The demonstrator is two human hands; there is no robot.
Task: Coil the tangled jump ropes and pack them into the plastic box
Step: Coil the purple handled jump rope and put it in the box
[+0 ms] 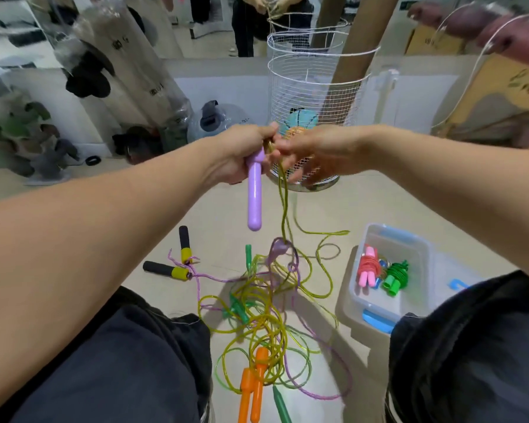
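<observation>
A shop or stockroom: clear plastic-wrapped rolls [129,65] lean on the wall, beside brown cardboard boxes [501,96] and a white wire basket [315,87].

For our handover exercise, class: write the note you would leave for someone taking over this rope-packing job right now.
Left hand grips the top of the purple handle, held up over the floor.
Right hand touches the yellow-green rope just beside it; blur hides its grip.
Done: a pink bundle and a green bundle lie coiled in the plastic box.
Left: the tangle on the floor, with orange handles and black-and-yellow handles, to sort, coil and pack.
</observation>
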